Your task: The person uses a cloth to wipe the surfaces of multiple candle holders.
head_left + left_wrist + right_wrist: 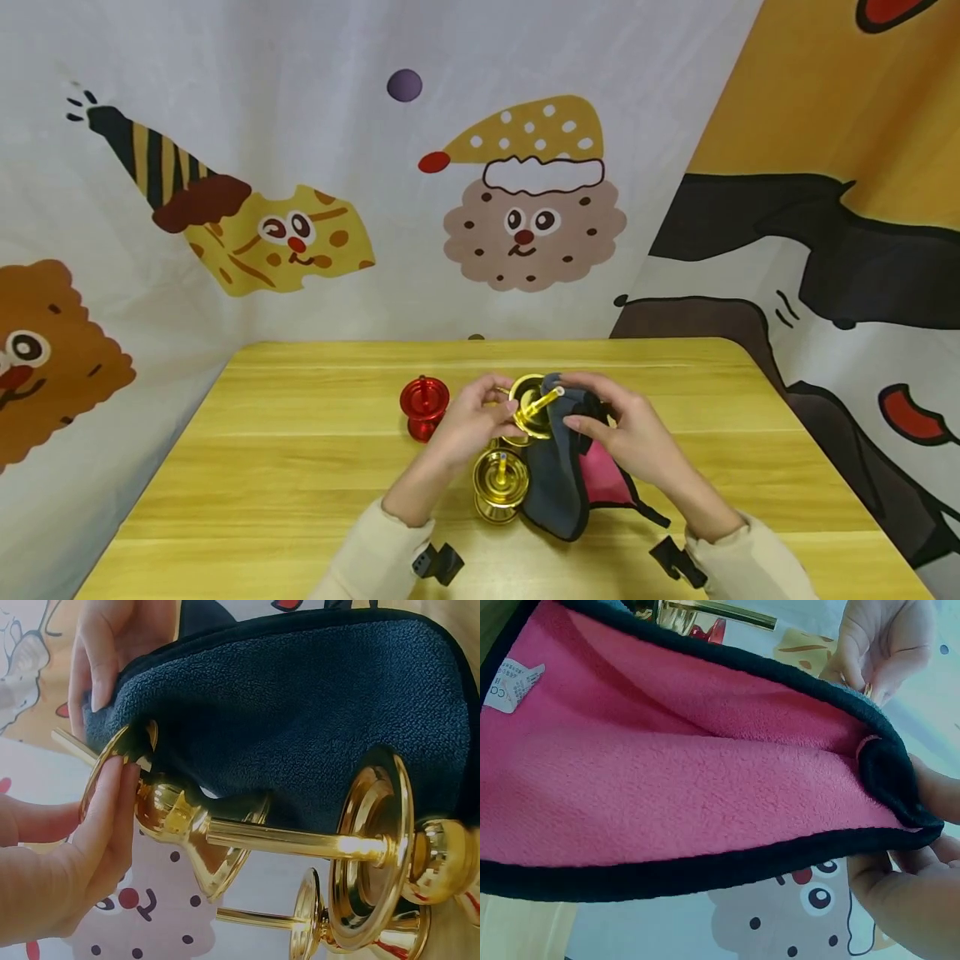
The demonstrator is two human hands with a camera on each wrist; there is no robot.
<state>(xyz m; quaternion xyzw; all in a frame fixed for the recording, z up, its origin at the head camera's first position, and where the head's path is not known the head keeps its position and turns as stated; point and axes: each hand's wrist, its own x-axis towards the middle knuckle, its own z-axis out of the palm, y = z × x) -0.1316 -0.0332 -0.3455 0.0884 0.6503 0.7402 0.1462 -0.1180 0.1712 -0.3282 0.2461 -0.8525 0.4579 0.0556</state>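
My left hand (472,421) pinches a shiny gold candlestick (165,810) by its dish rim, thumb on one side and fingers on the other. The candlestick is tilted, its spike leaning right toward the cloth. In my right hand (633,429) is a cloth (300,712), blue-grey on one face and pink on the other, edged in black. I grip it by a bunched upper corner, close beside the candlestick's dish, and the rest hangs down. Another gold candlestick (500,482) stands upright just in front of my left hand.
A red candlestick (424,402) stands left of my left hand. One more gold candlestick (306,919) shows behind the near one in the left wrist view. All stand on a wooden table (285,467), with a cartoon-printed curtain (337,108) behind it.
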